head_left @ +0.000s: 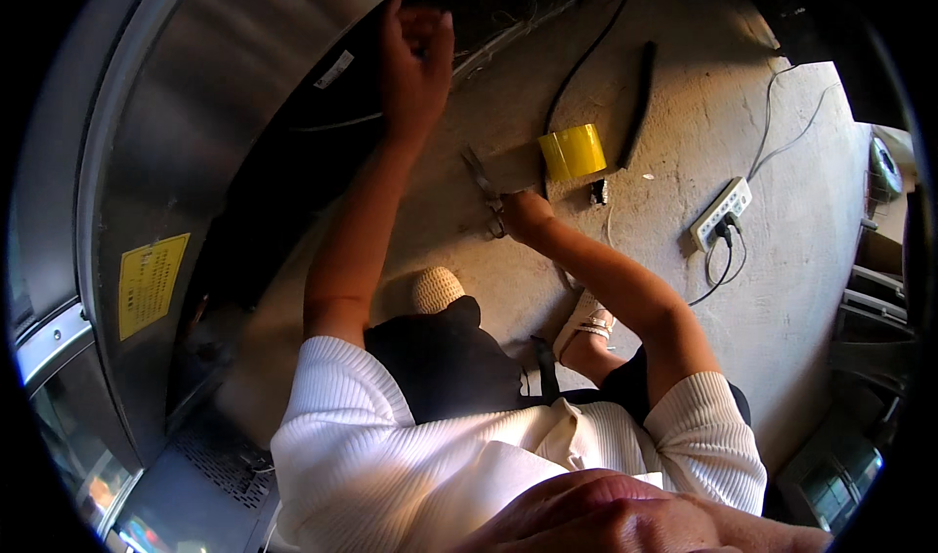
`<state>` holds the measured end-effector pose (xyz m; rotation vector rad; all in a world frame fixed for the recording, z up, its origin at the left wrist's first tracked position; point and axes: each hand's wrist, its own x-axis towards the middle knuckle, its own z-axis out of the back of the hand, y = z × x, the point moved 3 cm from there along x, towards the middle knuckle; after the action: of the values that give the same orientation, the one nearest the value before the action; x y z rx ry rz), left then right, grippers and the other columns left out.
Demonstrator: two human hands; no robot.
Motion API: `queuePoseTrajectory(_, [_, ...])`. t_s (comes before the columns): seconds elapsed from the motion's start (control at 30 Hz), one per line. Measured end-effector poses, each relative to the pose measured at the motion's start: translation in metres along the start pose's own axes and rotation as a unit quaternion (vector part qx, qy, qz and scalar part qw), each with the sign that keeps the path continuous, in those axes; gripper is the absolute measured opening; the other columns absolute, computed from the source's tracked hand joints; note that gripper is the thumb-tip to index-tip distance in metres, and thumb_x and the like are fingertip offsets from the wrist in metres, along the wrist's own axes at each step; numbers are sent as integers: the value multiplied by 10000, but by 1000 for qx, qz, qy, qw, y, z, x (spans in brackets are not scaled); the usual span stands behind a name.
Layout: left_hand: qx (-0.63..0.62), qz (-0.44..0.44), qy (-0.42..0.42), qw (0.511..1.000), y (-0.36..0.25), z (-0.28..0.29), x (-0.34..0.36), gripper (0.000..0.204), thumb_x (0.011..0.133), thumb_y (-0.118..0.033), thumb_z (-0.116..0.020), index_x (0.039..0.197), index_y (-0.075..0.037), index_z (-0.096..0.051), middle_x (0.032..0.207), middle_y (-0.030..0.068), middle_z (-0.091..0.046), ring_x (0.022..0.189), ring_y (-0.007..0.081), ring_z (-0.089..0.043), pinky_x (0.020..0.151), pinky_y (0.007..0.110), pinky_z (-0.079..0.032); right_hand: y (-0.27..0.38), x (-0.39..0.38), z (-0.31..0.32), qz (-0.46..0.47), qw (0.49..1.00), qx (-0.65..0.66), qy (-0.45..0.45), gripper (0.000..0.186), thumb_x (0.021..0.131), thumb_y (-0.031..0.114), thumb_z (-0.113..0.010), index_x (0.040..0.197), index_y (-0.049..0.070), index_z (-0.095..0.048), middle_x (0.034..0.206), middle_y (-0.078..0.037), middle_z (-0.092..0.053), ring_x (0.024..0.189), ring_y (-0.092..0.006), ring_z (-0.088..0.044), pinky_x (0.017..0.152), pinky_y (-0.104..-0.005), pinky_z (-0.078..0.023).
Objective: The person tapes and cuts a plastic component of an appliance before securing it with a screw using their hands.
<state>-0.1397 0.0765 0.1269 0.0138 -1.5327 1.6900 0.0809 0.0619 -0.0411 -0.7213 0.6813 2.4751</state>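
Note:
My left hand point(417, 69) is raised at the dark lower opening point(332, 94) of a metal appliance, fingers curled; what is in them, if anything, is too dark to make out. My right hand point(524, 216) is closed on the handles of metal scissors point(476, 169), blades pointing up and left. Just above and right of it lies a yellow tape roll point(573, 152), with a small foil-like piece point(599, 191) beside it. A black cable point(572, 74) runs past the tape, and a short black tube point(640, 104) lies on the concrete floor point(684, 133).
A white power strip point(720, 216) with plugs and cords lies at right. The steel appliance side point(127, 191) with a yellow label point(153, 284) bounds the left. Stacked metal items point(870, 299) line the far right. My legs and sandalled foot point(591, 328) are below my hands.

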Motion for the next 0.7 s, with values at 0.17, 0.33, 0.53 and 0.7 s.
queuePoseTrajectory(0.17, [295,-167,-8,941,3,-14,55,244,929,-210,-576,1123,-63,-599,981,187,-666,922,360,-636,784,453,-507,-8,31,30,109,979,-165,56,219,861,213,-559,930,73,-712,994,-150,-682,913,-331,-671,761,-430,-553])
queuePoseTrajectory(0.33, [414,-116,83,899,38,-25,77,303,929,-227,-551,1195,-82,-572,1113,208,-633,1023,387,-602,866,473,-480,-31,91,167,169,954,-23,-247,287,880,299,-531,978,66,-667,907,-154,-668,847,-331,-653,760,-453,-533])
queuePoseTrajectory(0.53, [498,-173,76,846,8,-23,86,512,894,-216,-589,1370,-91,-444,1293,246,-526,1167,435,-507,961,523,-414,-5,98,282,161,878,231,-387,317,884,424,-599,962,140,-715,857,-140,-689,787,-302,-679,724,-407,-549])
queuePoseTrajectory(0.7, [447,-197,93,868,-5,-27,91,576,872,-124,-591,1413,-90,-396,1283,247,-532,1143,439,-520,941,501,-423,-3,127,282,116,839,353,-397,432,743,478,-699,696,50,-667,714,-161,-668,646,-307,-654,575,-423,-505])
